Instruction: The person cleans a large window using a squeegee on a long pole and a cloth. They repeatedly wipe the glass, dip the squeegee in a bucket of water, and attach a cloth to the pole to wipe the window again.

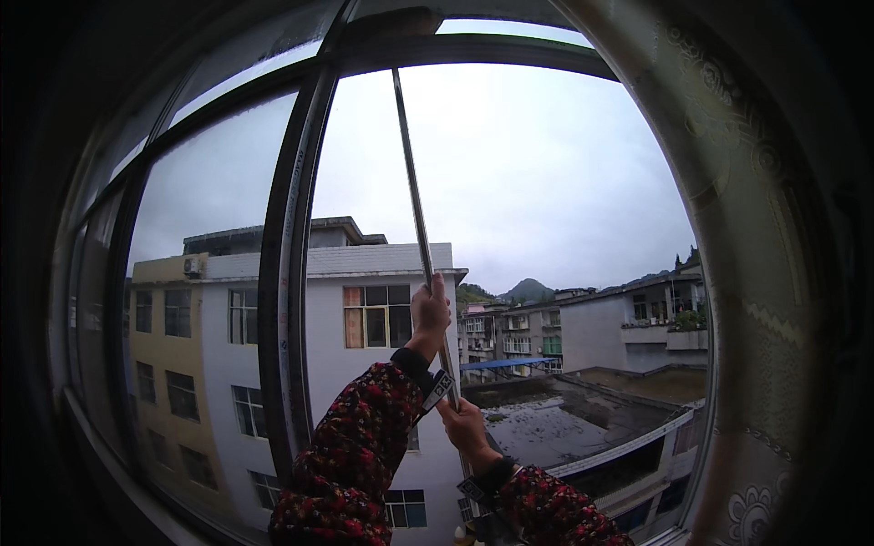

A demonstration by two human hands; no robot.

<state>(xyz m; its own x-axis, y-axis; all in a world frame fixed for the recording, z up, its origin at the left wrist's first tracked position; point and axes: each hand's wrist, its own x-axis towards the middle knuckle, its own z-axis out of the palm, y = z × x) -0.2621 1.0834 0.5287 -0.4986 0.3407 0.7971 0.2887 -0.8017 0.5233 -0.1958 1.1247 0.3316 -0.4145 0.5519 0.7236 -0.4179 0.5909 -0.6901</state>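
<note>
My left hand (431,314) grips a slim metal pole (412,170) around its middle, the thumb pointing up along it. Lower and to the right, my right hand (468,430) is closed around the same pole. The pole leans slightly left as it rises, and its top passes behind the dark horizontal window bar (471,53). Beyond that bar, a wide dark shape (392,24) shows in the upper pane; whether it joins the pole I cannot tell. The pole's lower end is hidden near my right sleeve.
Left of the pole stands the upright window frame (290,273), with a glass pane (212,198) beside it. A patterned curtain (758,273) hangs along the right. Outside are a white-tiled building (403,256), a flat roof (546,423) below, and hills (529,290).
</note>
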